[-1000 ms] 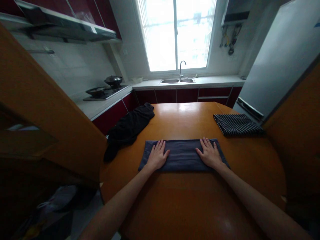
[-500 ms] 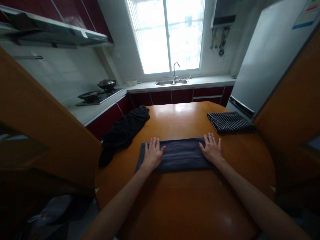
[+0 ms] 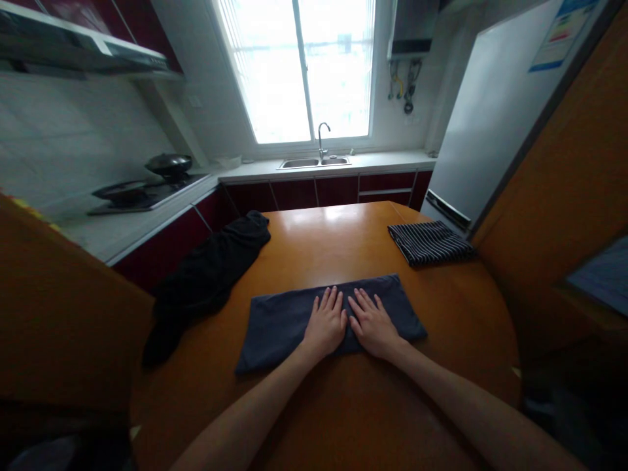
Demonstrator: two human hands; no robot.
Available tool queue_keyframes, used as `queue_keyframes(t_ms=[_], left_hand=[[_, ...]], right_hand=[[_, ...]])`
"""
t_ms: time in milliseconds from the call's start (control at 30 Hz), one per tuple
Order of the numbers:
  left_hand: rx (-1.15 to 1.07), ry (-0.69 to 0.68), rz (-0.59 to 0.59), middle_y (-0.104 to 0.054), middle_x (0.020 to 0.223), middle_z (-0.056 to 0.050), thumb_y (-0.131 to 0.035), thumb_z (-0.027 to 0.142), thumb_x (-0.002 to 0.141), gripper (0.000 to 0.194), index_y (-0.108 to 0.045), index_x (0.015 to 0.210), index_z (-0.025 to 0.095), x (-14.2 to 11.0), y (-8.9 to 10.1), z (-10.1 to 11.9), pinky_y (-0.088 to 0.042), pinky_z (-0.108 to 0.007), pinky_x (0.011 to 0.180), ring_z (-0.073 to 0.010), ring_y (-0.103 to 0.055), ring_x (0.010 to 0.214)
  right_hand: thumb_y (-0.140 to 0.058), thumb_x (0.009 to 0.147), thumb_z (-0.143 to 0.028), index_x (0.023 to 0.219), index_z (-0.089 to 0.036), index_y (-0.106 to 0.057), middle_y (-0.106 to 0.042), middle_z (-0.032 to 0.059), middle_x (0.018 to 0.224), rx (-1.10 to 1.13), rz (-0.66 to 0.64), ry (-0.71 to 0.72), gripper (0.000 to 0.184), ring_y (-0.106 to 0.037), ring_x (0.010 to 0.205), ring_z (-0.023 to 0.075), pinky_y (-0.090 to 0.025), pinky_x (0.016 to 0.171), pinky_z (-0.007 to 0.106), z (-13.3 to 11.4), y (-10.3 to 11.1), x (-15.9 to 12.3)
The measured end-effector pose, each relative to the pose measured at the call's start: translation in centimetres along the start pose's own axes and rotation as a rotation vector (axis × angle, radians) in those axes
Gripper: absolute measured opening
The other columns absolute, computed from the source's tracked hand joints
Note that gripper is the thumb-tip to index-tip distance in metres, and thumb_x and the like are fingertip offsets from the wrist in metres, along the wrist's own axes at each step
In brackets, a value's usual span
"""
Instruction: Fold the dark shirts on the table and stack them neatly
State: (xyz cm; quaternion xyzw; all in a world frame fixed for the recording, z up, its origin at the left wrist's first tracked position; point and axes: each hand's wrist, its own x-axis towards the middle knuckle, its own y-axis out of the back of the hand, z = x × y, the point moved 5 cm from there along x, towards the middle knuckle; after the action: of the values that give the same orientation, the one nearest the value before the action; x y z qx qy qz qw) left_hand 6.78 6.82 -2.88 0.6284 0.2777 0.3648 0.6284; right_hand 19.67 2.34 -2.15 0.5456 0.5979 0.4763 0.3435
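Note:
A dark blue-grey folded cloth [image 3: 277, 327] lies flat as a long rectangle on the wooden table [image 3: 324, 245]. My left hand [image 3: 326, 325] rests palm down on its middle, fingers stretched out. Close beside it, my right hand [image 3: 373, 324] is also flat on the fabric, its fingers spread. The two thumbs nearly meet. Neither hand grips the cloth; whether it is a garment or a towel I cannot tell.
A crumpled black garment [image 3: 209, 275] hangs over the table's left edge. On the right side sits a folded black-and-white striped cloth [image 3: 432, 242]. Beyond are a sink [image 3: 300, 163], a stove with pans [image 3: 169, 163] and a fridge [image 3: 490, 111].
Both hands have slid inward from near the cloth's two ends to its middle. The cloth looks smoother, with fewer creases. My view has turned a little to the right.

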Motion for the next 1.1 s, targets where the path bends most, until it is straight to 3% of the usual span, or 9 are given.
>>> queue_keyframes(t_ms=[133, 233, 400, 533, 633, 767, 900, 1000, 1100], left_hand=[[0.02, 0.016, 0.002, -0.028, 0.163, -0.01, -0.028, 0.033, 0.103, 0.055, -0.039, 0.153, 0.013, 0.2, 0.3, 0.1, -0.025, -0.051, 0.121, -0.0273, -0.022, 0.152], [0.033, 0.024, 0.007, -0.028, 0.163, -0.01, -0.029, 0.033, 0.103, 0.055, -0.041, 0.153, 0.013, 0.3, 0.6, 0.3, -0.025, -0.05, 0.121, -0.027, -0.022, 0.152], [0.032, 0.028, -0.01, -0.027, 0.164, -0.012, -0.029, 0.035, 0.103, 0.056, -0.039, 0.153, 0.012, 0.4, 0.8, 0.3, -0.026, -0.051, 0.12, -0.0278, -0.022, 0.152], [0.023, 0.028, -0.017, -0.026, 0.164, -0.013, -0.03, 0.042, 0.103, 0.059, -0.038, 0.153, 0.011, 0.5, 0.6, 0.1, -0.024, -0.051, 0.12, -0.0287, -0.02, 0.153], [0.021, 0.026, -0.022, -0.025, 0.164, -0.012, -0.03, 0.043, 0.103, 0.06, -0.038, 0.153, 0.01, 0.6, 0.6, 0.0, -0.024, -0.051, 0.121, -0.0288, -0.021, 0.153], [0.011, 0.029, -0.005, -0.027, 0.164, -0.012, -0.03, 0.043, 0.103, 0.059, -0.039, 0.153, 0.012, 0.5, 0.7, 0.1, -0.023, -0.05, 0.121, -0.0285, -0.021, 0.153], [-0.009, 0.035, 0.0, -0.028, 0.163, -0.012, -0.032, 0.044, 0.103, 0.059, -0.039, 0.153, 0.013, 0.4, 0.8, 0.3, -0.023, -0.05, 0.121, -0.0287, -0.021, 0.152], [-0.02, 0.039, -0.002, -0.028, 0.163, -0.012, -0.033, 0.044, 0.103, 0.059, -0.04, 0.152, 0.013, 0.3, 0.9, 0.4, -0.023, -0.05, 0.121, -0.0284, -0.022, 0.152], [-0.032, 0.043, 0.006, -0.029, 0.163, -0.012, -0.034, 0.045, 0.102, 0.06, -0.04, 0.152, 0.012, 0.1, 1.0, 0.4, -0.023, -0.05, 0.121, -0.0285, -0.022, 0.152]], right_hand=[[-0.033, 0.1, -0.036, 0.155, -0.016, -0.038, -0.024, 0.011, 0.165, 0.006, -0.009, -0.016, 0.058, -0.017, 0.153, 0.0241, -0.011, 0.123, 0.05, 0.6, 0.1, 0.3], [-0.032, 0.102, -0.04, 0.156, -0.016, -0.036, -0.021, 0.0112, 0.165, -0.01, -0.015, -0.081, 0.06, -0.014, 0.154, 0.024, -0.009, 0.123, 0.05, 2.3, 0.5, 0.9], [-0.031, 0.103, -0.049, 0.158, -0.02, -0.031, -0.014, 0.0096, 0.167, -0.042, 0.017, -0.294, 0.062, -0.009, 0.155, 0.0258, -0.004, 0.121, 0.056, 8.3, 1.9, 1.9], [-0.027, 0.104, -0.048, 0.158, -0.017, -0.03, -0.019, 0.0142, 0.166, -0.006, 0.06, -0.499, 0.062, -0.012, 0.154, 0.028, -0.01, 0.12, 0.059, 13.5, 2.9, 1.7], [-0.022, 0.105, -0.042, 0.155, -0.01, -0.034, -0.026, 0.0173, 0.164, 0.029, 0.167, -0.585, 0.061, -0.017, 0.153, 0.0286, -0.015, 0.12, 0.056, 15.5, 3.9, 1.3], [-0.021, 0.104, -0.034, 0.154, -0.005, -0.035, -0.029, 0.0169, 0.163, 0.044, 0.277, -0.492, 0.059, -0.019, 0.153, 0.0256, -0.016, 0.122, 0.05, 13.9, 4.7, 1.4], [-0.03, 0.103, -0.039, 0.155, -0.012, -0.036, -0.021, 0.0123, 0.166, 0.02, 0.154, -0.279, 0.058, -0.011, 0.154, 0.0257, -0.01, 0.123, 0.053, 10.5, 3.1, 1.9], [-0.037, 0.102, -0.044, 0.155, -0.016, -0.036, -0.017, 0.0137, 0.167, 0.008, 0.06, -0.258, 0.061, -0.009, 0.154, 0.0287, -0.009, 0.121, 0.057, 9.8, 1.6, 2.0], [-0.04, 0.1, -0.045, 0.153, -0.015, -0.04, -0.023, 0.0171, 0.165, 0.025, 0.114, -0.278, 0.061, -0.015, 0.153, 0.0307, -0.016, 0.121, 0.056, 10.6, 1.5, 2.1]])
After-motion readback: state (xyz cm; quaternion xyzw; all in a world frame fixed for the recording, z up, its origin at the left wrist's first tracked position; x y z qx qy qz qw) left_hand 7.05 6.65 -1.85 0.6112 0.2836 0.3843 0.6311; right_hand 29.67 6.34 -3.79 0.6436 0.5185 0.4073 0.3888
